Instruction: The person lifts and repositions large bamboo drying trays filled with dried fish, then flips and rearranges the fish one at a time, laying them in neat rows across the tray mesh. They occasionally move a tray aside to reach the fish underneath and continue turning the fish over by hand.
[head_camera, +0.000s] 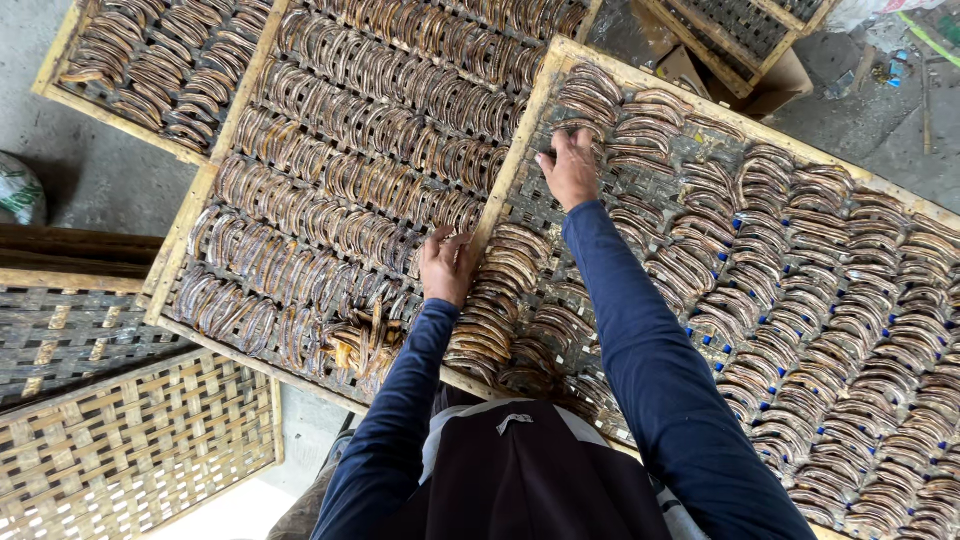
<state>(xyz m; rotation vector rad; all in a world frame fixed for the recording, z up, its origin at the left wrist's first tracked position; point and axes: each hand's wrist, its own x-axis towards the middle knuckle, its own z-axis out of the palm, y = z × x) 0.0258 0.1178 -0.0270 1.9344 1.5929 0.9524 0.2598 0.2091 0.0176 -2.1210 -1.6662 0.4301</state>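
Many curved brown strips (340, 180), bent like horseshoes, lie in overlapping rows on woven trays with pale wooden frames. My left hand (446, 264) rests on the frame edge (500, 190) between two trays, fingers curled on a few strips there. My right hand (570, 170) reaches farther out onto the right tray (760, 125), fingers pressed down on a cluster of curved strips (600, 100) near its far corner. Both arms wear dark blue sleeves.
An empty woven bamboo tray (130, 440) lies at lower left, a darker one (70, 330) above it. Another filled tray (160, 60) sits at top left. Grey concrete floor (90, 170) shows between. Cardboard and clutter (780, 80) at top right.
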